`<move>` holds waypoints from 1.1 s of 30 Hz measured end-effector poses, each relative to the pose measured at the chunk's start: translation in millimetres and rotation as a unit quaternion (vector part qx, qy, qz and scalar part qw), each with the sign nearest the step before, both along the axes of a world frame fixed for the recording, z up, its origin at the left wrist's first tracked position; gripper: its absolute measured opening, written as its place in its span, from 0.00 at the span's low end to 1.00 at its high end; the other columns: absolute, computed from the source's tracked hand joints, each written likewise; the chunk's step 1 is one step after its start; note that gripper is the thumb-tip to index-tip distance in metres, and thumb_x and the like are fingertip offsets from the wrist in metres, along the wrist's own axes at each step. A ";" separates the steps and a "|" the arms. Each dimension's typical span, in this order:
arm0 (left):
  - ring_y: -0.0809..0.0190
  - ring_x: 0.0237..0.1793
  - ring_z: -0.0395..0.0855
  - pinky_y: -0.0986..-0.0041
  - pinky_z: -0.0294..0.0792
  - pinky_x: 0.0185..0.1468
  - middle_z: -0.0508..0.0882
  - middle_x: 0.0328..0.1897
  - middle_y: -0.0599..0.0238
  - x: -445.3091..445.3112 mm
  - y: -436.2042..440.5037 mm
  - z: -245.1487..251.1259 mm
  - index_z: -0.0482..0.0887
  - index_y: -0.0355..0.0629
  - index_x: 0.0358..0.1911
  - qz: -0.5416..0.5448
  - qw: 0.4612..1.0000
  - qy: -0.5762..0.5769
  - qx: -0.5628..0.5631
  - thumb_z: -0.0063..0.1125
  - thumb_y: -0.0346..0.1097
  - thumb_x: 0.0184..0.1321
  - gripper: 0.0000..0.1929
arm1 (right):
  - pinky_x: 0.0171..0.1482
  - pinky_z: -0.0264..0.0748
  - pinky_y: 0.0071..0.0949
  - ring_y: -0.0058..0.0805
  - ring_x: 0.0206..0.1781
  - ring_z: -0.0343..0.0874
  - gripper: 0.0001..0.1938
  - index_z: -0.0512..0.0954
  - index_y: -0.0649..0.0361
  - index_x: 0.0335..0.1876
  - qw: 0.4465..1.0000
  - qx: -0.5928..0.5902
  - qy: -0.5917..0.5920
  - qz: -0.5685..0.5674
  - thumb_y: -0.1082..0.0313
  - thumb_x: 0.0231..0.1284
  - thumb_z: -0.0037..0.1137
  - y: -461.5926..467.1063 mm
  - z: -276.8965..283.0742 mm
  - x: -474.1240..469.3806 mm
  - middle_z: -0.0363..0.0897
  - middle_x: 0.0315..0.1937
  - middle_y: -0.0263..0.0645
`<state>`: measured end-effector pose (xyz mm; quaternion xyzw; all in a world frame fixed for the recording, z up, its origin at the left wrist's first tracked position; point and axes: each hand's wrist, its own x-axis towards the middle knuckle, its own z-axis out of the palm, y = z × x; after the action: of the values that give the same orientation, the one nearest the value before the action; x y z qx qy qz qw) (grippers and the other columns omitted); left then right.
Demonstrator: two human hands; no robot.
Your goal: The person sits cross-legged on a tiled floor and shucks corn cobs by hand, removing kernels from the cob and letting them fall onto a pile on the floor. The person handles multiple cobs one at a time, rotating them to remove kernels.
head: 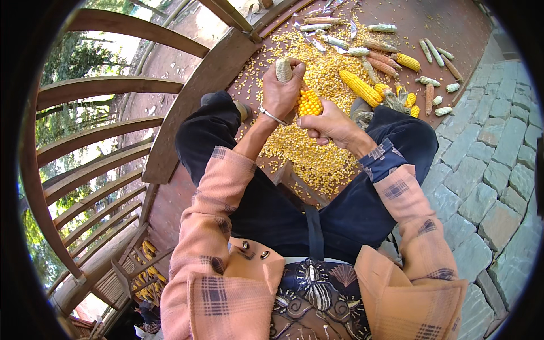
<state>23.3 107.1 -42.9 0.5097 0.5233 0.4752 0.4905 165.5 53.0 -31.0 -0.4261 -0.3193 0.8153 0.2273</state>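
My left hand [278,91] is closed around a pale shelled corn cob [283,70], whose end sticks up past the fingers. My right hand [333,123] grips the lower end of an ear of yellow corn [309,103], which meets the left hand at its upper part. Both hands are raised between my knees. Loose corn kernels [306,153] lie spread on the reddish floor below and beyond them. To the right of the hands, a whole yellow ear [360,88] rests on the kernels. How far the cob and the ear touch is hidden by my left fingers.
Shelled cobs [382,63] and another yellow ear [408,61] lie at the upper right. A wooden railing [114,89] runs along the left. Stone paving [488,170] borders the floor at the right. More ears [148,272] sit behind wooden bars at the lower left.
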 end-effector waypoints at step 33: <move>0.73 0.25 0.76 0.80 0.69 0.30 0.80 0.28 0.70 7.0 -5.0 -10.7 0.82 0.40 0.37 0.064 0.997 0.014 -0.040 0.60 0.36 0.61 0.07 | 0.29 0.73 0.32 0.32 0.27 0.76 0.24 0.66 0.73 0.44 0.912 0.303 -0.275 -0.004 0.67 0.43 0.63 -2.8 -1.1 -4.5 0.75 0.26 0.46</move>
<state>30.2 102.1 -53.6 0.4620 0.5796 0.4774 0.4719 160.9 50.2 -32.1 -0.5453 -0.5993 0.5289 0.2526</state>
